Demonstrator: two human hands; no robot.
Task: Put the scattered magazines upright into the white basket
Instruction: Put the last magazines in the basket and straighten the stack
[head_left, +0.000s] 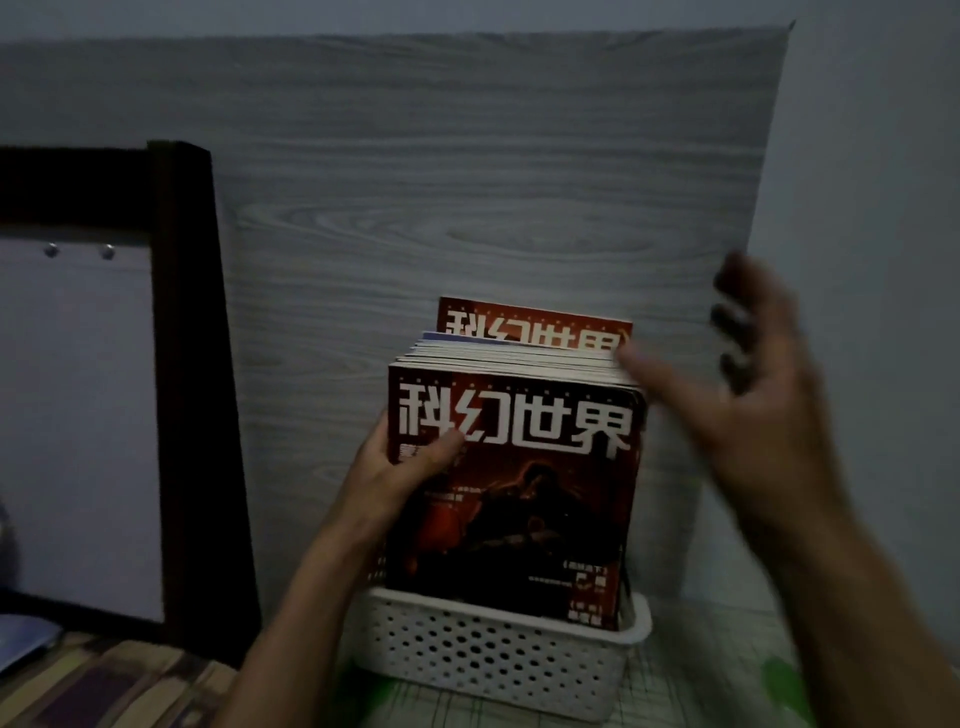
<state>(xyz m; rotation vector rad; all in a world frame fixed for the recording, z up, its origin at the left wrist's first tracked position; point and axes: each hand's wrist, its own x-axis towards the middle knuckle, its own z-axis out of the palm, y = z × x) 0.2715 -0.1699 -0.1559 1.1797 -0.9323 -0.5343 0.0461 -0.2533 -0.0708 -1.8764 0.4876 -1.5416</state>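
Note:
A white perforated basket (488, 660) sits low in the middle, against a grey wood-grain panel. Several magazines stand upright in it. The front magazine (524, 499) has a dark red cover with big white characters. Behind the stack, a taller red magazine (535, 325) sticks up. My left hand (402, 465) grips the left edge of the front magazine, thumb across its cover. Blurred, my right hand (753, 384) hovers at the stack's upper right with fingers spread, its thumb close to the top right corner. It holds nothing.
The grey wood-grain panel (467, 182) stands behind the basket. A dark wooden frame (192, 364) with a pale board rises at the left. A striped cloth (114, 686) lies at the bottom left. A surface with green marks (727, 675) lies under the basket.

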